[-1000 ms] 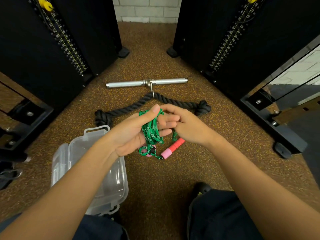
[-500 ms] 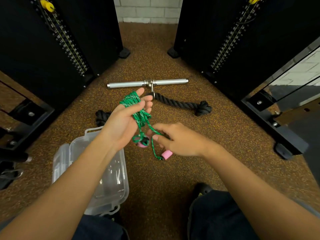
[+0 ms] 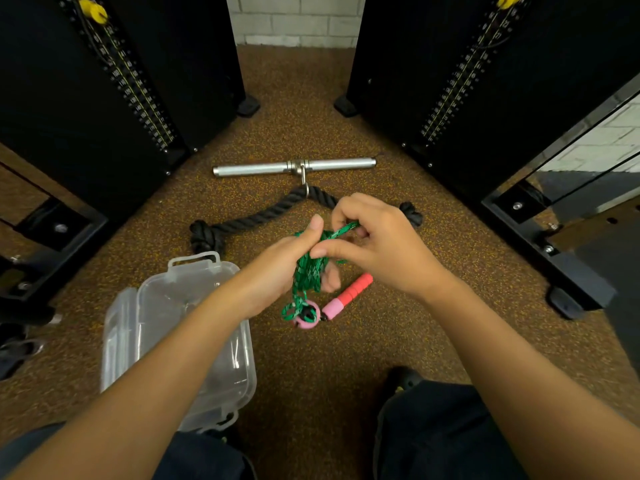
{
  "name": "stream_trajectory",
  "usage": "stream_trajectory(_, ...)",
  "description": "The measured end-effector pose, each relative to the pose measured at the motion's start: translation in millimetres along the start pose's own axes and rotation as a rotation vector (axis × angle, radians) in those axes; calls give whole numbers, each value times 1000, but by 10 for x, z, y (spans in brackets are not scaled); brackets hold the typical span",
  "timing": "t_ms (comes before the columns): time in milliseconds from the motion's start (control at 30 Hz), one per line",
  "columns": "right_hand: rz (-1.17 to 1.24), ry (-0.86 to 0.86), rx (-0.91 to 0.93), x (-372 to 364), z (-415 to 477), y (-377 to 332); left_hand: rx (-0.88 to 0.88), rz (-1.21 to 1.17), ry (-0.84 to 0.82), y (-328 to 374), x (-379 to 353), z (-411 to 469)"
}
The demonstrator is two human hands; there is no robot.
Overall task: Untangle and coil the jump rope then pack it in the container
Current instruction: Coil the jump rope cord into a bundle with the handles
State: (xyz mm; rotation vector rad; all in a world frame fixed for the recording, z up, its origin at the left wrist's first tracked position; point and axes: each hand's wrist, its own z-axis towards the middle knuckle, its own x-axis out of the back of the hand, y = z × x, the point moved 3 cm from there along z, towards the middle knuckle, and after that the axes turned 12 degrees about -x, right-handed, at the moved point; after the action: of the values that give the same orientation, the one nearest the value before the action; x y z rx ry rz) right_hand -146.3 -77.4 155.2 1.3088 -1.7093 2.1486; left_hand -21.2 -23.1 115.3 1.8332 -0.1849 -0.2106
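The green jump rope [image 3: 306, 275] is wound in several loops around my left hand [image 3: 277, 271], which is closed on the coil above the floor. My right hand [image 3: 377, 244] pinches a strand of the same rope at the top of the coil, fingers touching the left thumb. Two pink handles dangle below the coil: one [image 3: 348, 296] pink and red, seen lengthwise, the other [image 3: 306, 315] seen end-on. The clear plastic container [image 3: 166, 327] lies open on the floor to the lower left, partly hidden under my left forearm.
A black thick rope attachment [image 3: 249, 220] and a chrome bar handle [image 3: 294, 167] lie on the speckled brown floor ahead. Black weight-stack machines [image 3: 104, 91] stand left and right [image 3: 485, 81]. My knees and a shoe [image 3: 405, 379] are at the bottom.
My right hand rose from near the handles to the top of the coil, bringing a strand over. My left hand dropped and shifted right; the handles hang lower.
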Motion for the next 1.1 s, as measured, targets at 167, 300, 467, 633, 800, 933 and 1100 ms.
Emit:
stream_trajectory(167,119,-8,-32,44,21,38,-34,-271,-242,139,-117,-62)
stream_trajectory(300,149,-38,-127,12,34,116,-97,-481,-287,204,-92,-100)
stream_trajectory(467,-114,-248,-182,-195,-30,138,-226,-939,-111,292,134,-40)
stream_trajectory(633,-271,-476,-194,-428,-138,106,-228,-843,134,253,231,-22)
stream_trajectory(800,-287,-455,-122,-456,-127,53,-161,-508,265,87,226,21)
stream_trajectory(933,-249,-378,-8,-411,-126,-36,-109,56,230,-46,235,52)
stream_trajectory(1100,-166,-254,10,-242,-64,-29,29,248,-23,-54,41,-25)
